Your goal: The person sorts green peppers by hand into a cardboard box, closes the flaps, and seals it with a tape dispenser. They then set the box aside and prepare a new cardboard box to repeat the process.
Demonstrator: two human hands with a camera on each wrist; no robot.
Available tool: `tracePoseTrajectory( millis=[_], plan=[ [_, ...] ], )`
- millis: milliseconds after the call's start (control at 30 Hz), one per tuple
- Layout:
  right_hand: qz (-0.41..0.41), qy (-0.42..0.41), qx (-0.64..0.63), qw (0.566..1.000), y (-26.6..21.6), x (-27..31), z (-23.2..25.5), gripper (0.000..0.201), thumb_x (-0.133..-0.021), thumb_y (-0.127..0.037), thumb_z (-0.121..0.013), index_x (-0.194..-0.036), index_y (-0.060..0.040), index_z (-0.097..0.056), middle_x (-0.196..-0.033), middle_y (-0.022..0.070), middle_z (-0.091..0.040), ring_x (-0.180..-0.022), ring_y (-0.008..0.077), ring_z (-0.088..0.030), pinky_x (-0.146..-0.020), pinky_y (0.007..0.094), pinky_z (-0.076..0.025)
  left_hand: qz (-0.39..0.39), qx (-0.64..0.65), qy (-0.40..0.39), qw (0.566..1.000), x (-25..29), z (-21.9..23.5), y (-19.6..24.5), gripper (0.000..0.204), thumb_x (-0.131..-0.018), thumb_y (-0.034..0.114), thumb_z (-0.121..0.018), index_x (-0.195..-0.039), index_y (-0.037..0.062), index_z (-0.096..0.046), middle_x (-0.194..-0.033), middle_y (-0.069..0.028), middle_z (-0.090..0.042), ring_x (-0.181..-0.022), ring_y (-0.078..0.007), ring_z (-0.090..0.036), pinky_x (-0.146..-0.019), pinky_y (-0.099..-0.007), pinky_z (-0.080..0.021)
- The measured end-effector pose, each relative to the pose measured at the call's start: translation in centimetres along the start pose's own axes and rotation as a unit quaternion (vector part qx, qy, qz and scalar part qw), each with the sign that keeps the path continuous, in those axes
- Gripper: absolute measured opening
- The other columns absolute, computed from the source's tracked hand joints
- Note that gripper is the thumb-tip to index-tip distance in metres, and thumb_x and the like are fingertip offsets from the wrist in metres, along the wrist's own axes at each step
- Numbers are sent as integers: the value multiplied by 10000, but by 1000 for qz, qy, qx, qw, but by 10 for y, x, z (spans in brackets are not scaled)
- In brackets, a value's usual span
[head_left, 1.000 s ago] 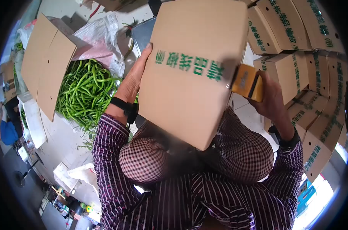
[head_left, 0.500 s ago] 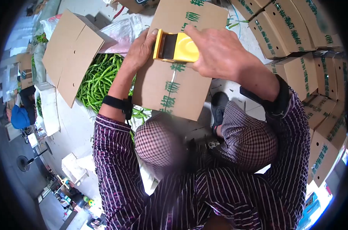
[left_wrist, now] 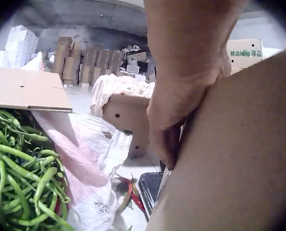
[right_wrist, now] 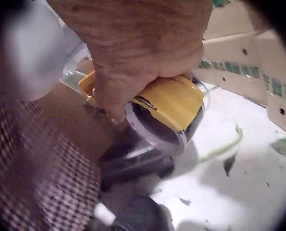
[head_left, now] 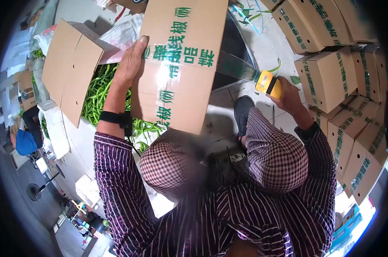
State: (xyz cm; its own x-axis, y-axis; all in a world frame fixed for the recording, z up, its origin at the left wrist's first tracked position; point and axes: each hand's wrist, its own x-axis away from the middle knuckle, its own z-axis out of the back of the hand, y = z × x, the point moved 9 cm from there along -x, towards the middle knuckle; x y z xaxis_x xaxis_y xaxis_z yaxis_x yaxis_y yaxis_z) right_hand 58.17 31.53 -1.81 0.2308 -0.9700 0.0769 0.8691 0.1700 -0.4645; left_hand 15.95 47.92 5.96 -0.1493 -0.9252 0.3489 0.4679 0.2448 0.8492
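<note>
Cardboard box (head_left: 179, 64) looks taped along its seam; my left hand (head_left: 130, 64) steadies it with flat fingers, my right hand (head_left: 288, 96) clutches the tape dispenser (head_left: 269, 84), clear of it.

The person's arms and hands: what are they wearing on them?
Both arms are covered by long sleeves of dark purple cloth with thin white stripes. The left hand is bare, with a black strap and small black device round its wrist. The right hand is bare too, with a dark band at the cuff.
</note>
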Motion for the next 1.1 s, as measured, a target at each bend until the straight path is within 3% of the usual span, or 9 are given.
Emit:
tracePoseTrajectory(
  millis=[167,233,533,600,700,867,933,1000,1100],
  plan=[
    [61,62,-43,995,-13,-16,-19,590,-709,-268,-812,-1139,-13,-497,-961,191,-619,-848,362,-657,-701,423,-535,27,22,6,999,2,-2,-2,721,-974,525,-431,-1353,-88,-451,-1332,-177,-536,-1243,-220,-468,-1057,-291,-321],
    [-49,-91,60,993,-18,-48,-47,471,-737,-210,-769,-1071,-21,-495,-901,195,-638,-822,355,-666,-683,428,-535,24,25,11,999,-2,-3,2,716,-973,524,-434,-1349,-85,-459,-1322,-176,-544,-1233,-217,-475,-1050,-289,-327],
    [116,-167,199,959,-109,-128,-59,197,-707,-121,-638,-857,6,-633,-801,145,-661,-730,294,-669,-611,392,-513,-18,-14,22,1000,1,-5,14,689,-974,512,-437,-1309,-87,-494,-1246,-177,-593,-1168,-218,-519,-1023,-303,-357],
    [275,-98,433,853,-123,-103,-85,196,-711,-159,-620,-827,-10,-674,-748,121,-656,-683,272,-638,-583,391,-466,-36,-71,46,996,10,-15,35,678,-976,503,-422,-1320,-79,-484,-1249,-198,-590,-1194,-256,-517,-1041,-326,-352],
    [278,-127,204,930,-102,-106,-105,178,-663,-204,-618,-705,-44,-683,-695,108,-618,-666,247,-581,-580,390,-416,-84,-65,12,994,10,-19,35,665,-966,494,-426,-1361,-42,-440,-1318,-224,-536,-1242,-280,-490,-1059,-344,-345],
    [78,-300,-147,939,20,-44,-50,472,-662,-226,-698,-1079,-17,-625,-940,83,-636,-816,220,-606,-671,380,-454,-157,-41,-29,986,13,-53,49,708,-931,340,-510,-1469,-38,-248,-1457,-186,-390,-1331,-257,-382,-1110,-339,-271],
    [29,-204,-232,951,-86,-53,94,413,-700,-218,-740,-1040,-16,-622,-857,80,-650,-719,197,-615,-678,329,-505,-150,-122,-57,979,34,-87,85,882,-854,357,-585,-1498,-28,-120,-1494,-257,-292,-1420,-328,-242,-1144,-373,-226],
    [-294,-191,-439,827,11,-15,120,490,-709,-165,-718,-1152,-4,-586,-880,84,-637,-753,171,-619,-688,323,-517,-238,-238,5,942,47,-133,109,923,-826,423,-616,-1498,-8,-152,-1509,-271,-234,-1426,-381,-195,-1145,-443,-211],
    [-283,61,-657,696,31,-5,183,546,-844,-263,-679,-1250,58,-503,-1140,241,-623,-975,261,-660,-874,402,-552,-313,-240,10,919,62,-193,135,886,-827,494,-610,-1481,27,-235,-1513,-222,-240,-1421,-382,-194,-1129,-491,-216]
  ],
)
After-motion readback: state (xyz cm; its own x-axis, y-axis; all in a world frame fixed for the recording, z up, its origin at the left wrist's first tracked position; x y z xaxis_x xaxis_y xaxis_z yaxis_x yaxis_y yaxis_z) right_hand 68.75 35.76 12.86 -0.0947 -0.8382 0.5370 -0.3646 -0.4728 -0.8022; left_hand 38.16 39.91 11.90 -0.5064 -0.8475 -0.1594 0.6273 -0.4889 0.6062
